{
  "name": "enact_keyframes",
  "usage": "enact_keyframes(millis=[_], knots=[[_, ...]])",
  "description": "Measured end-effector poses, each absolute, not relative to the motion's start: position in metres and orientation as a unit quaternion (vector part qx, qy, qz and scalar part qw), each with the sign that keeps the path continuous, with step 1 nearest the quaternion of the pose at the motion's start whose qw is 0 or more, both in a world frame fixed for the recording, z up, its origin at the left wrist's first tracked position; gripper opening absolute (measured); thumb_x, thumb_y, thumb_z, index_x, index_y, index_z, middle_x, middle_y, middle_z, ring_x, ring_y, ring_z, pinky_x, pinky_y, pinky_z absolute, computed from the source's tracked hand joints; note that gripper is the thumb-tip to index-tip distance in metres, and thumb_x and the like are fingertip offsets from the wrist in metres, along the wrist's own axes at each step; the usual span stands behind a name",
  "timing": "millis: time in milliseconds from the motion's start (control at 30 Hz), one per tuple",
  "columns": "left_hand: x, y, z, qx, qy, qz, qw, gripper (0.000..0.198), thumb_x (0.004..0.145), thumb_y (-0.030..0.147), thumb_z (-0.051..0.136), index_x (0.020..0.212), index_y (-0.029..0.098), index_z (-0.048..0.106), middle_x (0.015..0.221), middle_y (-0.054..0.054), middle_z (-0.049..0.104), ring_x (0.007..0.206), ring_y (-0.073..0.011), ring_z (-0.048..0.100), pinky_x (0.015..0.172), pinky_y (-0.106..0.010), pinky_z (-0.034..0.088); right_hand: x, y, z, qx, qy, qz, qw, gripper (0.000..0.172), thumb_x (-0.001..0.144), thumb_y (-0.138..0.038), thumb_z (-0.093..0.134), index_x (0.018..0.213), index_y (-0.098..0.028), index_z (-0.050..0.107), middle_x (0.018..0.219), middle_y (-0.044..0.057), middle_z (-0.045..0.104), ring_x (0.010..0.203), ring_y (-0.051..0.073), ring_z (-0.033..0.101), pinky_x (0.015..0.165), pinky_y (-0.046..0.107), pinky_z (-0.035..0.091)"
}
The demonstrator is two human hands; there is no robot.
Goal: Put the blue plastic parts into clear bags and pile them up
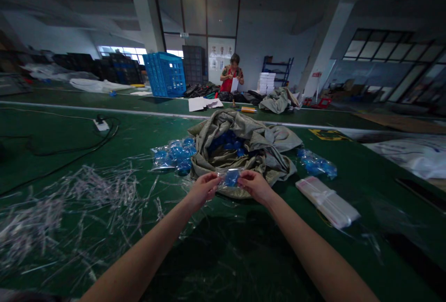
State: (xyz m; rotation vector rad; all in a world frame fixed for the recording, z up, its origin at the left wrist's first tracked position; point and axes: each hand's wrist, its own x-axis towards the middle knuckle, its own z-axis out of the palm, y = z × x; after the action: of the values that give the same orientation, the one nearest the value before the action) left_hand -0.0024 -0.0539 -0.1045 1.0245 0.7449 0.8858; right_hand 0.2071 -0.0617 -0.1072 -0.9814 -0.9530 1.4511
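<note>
Over the green-topped workbench [52, 153], a small clear plastic bag [220, 180] holding a rounded blue item [231, 178] is raised just in front of a crumpled grey-green woven sack [244, 141]. The bag is pinched at both sides by the left hand [202, 189] and the right hand [256, 187]; the hands are close together but not touching, with the bag spanning the gap. The bag is judged light, thin and slippery, so it is best taken by its edges. The blue item seems firmer, though its exact shape is obscured by the film. More blue items [226, 141] are heaped in the sack's open mouth. A pile of clear bagged blue items [172, 155] is pressed against the sack's left side, and a second pile of bagged blue items [315, 162] lies just off its right side. A bound stack of flat transparent bags [327, 202] is placed further right. Loose clear plastic strips [69, 213] are scattered on the left of the bench, below a white power strip [101, 125] and a black cable [75, 148]. Far beyond, a blue plastic crate [164, 75] is stacked near a co-worker [232, 72] holding a white sheet.
</note>
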Motion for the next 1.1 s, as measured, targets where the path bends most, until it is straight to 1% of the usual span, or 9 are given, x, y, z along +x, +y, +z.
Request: enact_keyframes(millis=[67,167,300,400,567,733,900,1100], knots=[[-0.001,-0.056,-0.104,0.469,0.332,0.390,0.720,0.044,0.065,0.049,0.075,0.088,0.018,0.052,0.045,0.012,0.034,0.034,-0.0012,0.022,0.037,-0.018,0.010,0.206,-0.063,-0.107,-0.399,-0.398,0.613,0.554,0.036,0.045,-0.026,0.089,0.068,-0.018,0.062,0.065,-0.005,0.065,0.059,0.010,0.062,0.060,0.022,0.049],[0.001,-0.058,-0.105,0.478,0.327,0.394,0.714,0.042,0.066,0.046,0.076,0.084,0.018,0.052,0.044,0.012,0.034,0.034,-0.0014,0.024,0.037,-0.018,0.012,0.205,-0.066,-0.104,-0.381,-0.388,0.621,0.564,0.035,0.046,-0.024,0.089,0.068,-0.018,0.063,0.065,-0.005,0.066,0.059,0.010,0.062,0.060,0.021,0.050],[0.001,-0.058,-0.106,0.466,0.329,0.418,0.708,0.040,0.065,0.044,0.077,0.079,0.018,0.051,0.043,0.012,0.035,0.033,-0.0018,0.025,0.036,-0.018,0.014,0.204,-0.073,-0.098,-0.377,-0.374,0.637,0.558,0.038,0.048,-0.029,0.089,0.076,-0.017,0.067,0.070,-0.002,0.068,0.060,0.010,0.064,0.061,0.022,0.053],[0.002,-0.059,-0.105,0.466,0.341,0.430,0.693,0.040,0.065,0.044,0.077,0.078,0.018,0.051,0.043,0.012,0.037,0.033,-0.0023,0.027,0.036,-0.019,0.014,0.204,-0.075,-0.096,-0.389,-0.379,0.634,0.551,0.039,0.050,-0.031,0.089,0.080,-0.016,0.068,0.072,0.000,0.070,0.062,0.012,0.066,0.059,0.023,0.054],[0.000,-0.065,-0.101,0.483,0.353,0.456,0.659,0.039,0.064,0.042,0.078,0.076,0.017,0.052,0.045,0.011,0.040,0.035,-0.0024,0.029,0.037,-0.018,0.016,0.200,-0.075,-0.096,-0.391,-0.362,0.636,0.558,0.035,0.048,-0.027,0.089,0.074,-0.017,0.070,0.067,-0.001,0.068,0.058,0.012,0.064,0.057,0.023,0.053],[-0.006,-0.073,-0.101,0.518,0.347,0.466,0.628,0.037,0.065,0.041,0.078,0.074,0.016,0.051,0.051,0.009,0.047,0.038,-0.0025,0.033,0.037,-0.017,0.019,0.196,-0.081,-0.095,-0.364,-0.367,0.654,0.553,0.031,0.052,-0.025,0.088,0.077,-0.017,0.071,0.073,0.000,0.071,0.062,0.011,0.064,0.062,0.023,0.053],[-0.013,-0.077,-0.103,0.531,0.338,0.455,0.630,0.038,0.066,0.041,0.077,0.073,0.016,0.051,0.052,0.008,0.048,0.040,-0.0027,0.036,0.038,-0.016,0.024,0.193,-0.085,-0.100,-0.343,-0.365,0.676,0.540,0.029,0.054,-0.024,0.088,0.075,-0.016,0.070,0.067,-0.001,0.069,0.057,0.009,0.061,0.058,0.022,0.051],[-0.017,-0.073,-0.108,0.524,0.327,0.449,0.645,0.035,0.068,0.037,0.077,0.076,0.015,0.050,0.053,0.008,0.049,0.040,-0.0019,0.034,0.038,-0.015,0.023,0.188,-0.086,-0.103,-0.319,-0.343,0.696,0.544,0.029,0.055,-0.023,0.087,0.076,-0.016,0.068,0.069,-0.002,0.068,0.058,0.009,0.062,0.060,0.022,0.053]])
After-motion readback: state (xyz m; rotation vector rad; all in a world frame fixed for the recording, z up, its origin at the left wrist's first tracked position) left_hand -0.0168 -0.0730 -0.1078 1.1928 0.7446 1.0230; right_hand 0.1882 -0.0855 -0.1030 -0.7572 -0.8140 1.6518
